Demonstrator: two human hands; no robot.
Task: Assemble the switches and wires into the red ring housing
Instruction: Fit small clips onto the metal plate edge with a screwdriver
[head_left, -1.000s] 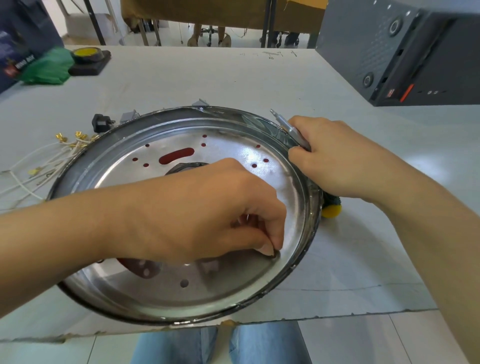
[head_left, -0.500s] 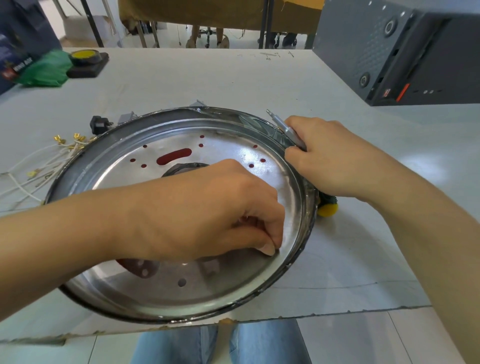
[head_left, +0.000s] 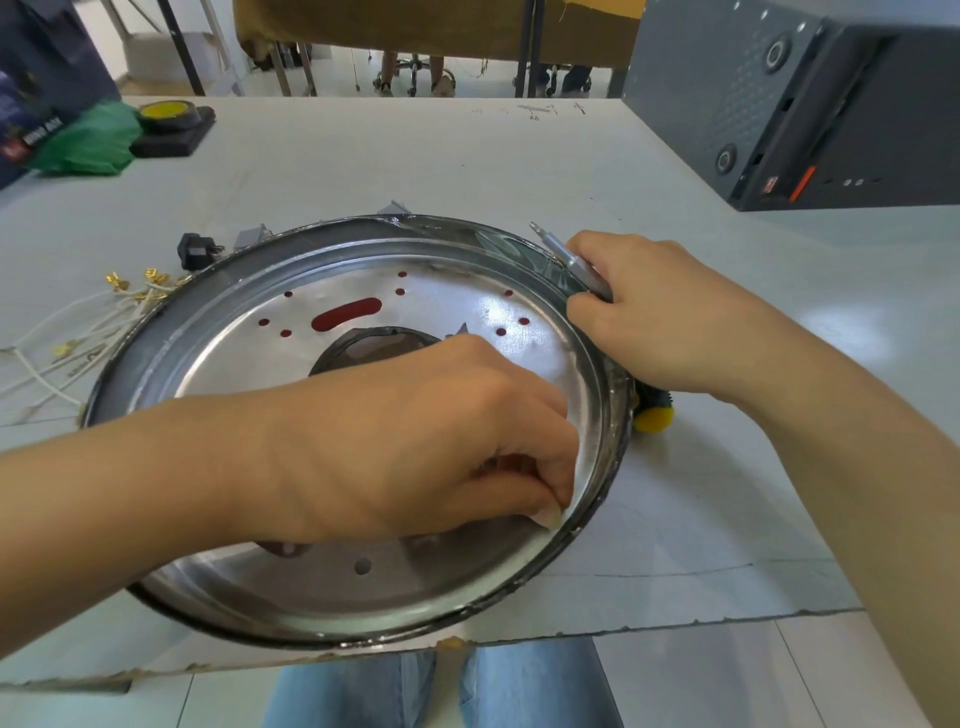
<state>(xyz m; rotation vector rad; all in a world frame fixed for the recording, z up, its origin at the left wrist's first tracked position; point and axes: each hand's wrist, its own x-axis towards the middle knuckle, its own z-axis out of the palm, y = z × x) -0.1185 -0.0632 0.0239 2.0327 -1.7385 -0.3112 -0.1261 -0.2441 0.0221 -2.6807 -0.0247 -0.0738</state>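
Item: round metal plate (head_left: 311, 587), shiny, pierced with holes showing red beneath, seated in a dark ring on the white table (head_left: 467, 166) near its front edge. Left hand (head_left: 441, 447): fingers curled, fingertips pinched at the plate's right inner rim; whatever they pinch is too small to tell. Right hand (head_left: 639, 312): gripping a screwdriver (head_left: 566, 254) against the ring's far-right edge, yellow handle end showing below. White wires (head_left: 67, 332) with brass terminals lie left, beside a black switch (head_left: 195, 251).
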